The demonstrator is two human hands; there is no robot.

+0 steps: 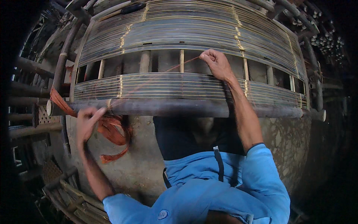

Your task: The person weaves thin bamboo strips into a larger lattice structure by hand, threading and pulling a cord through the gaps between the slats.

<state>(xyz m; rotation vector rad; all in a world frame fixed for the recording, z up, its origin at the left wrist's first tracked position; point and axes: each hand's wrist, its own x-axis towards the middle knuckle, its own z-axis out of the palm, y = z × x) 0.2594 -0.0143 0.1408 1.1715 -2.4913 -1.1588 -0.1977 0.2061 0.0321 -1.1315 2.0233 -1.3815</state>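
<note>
Head: strand [192, 60] over open gap [162, 59]

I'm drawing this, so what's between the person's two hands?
In the head view, a thin orange strand slants from the right hand down toward the left hand, crossing in front of slats; its lower end looks faint.

Orange strand [189, 61] in right hand [216, 64]

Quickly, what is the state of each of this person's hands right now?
Left hand: blurred, near the dark pole; whether its grip holds anything cannot be told.
Right hand: closed, pinching a thin reddish strand.
</note>
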